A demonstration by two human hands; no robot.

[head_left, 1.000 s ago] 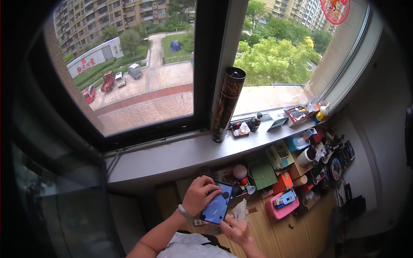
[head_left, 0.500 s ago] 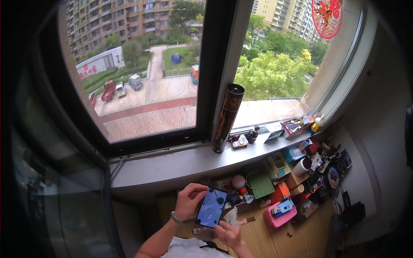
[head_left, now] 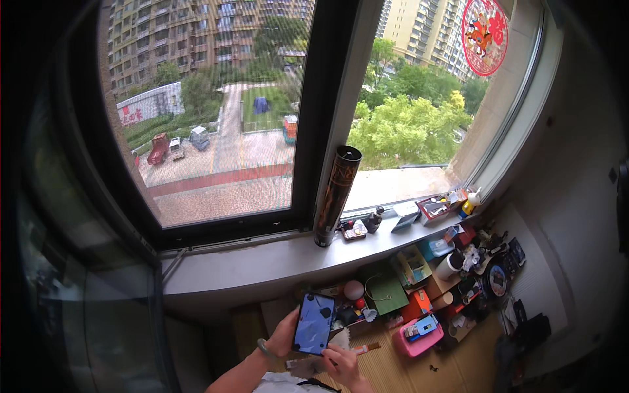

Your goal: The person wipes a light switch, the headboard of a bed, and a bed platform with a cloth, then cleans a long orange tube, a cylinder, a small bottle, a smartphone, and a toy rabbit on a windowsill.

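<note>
A flat rectangular panel with a dark frame and a shiny bluish face is held up over the table. Dark round spots show near its corners, and a larger dark patch lies at its upper right. My left hand, with a pale band at the wrist, grips the panel's left edge; some fingers are hidden behind it. Closed at the panel's lower right corner is my right hand, its fingertips against the edge. A crumpled whitish thing lies just right of the panel, partly covered.
A windowsill runs across ahead, bearing a tall dark tube and small items. Right of my hands, the wooden table carries a pink basket, a green box, a white container and much clutter. An opened window pane stands at left.
My left hand has slid from the panel's upper left corner down its left edge. The panel stands straighter. My right hand stays at the lower right corner. The whole view has shifted slightly.
</note>
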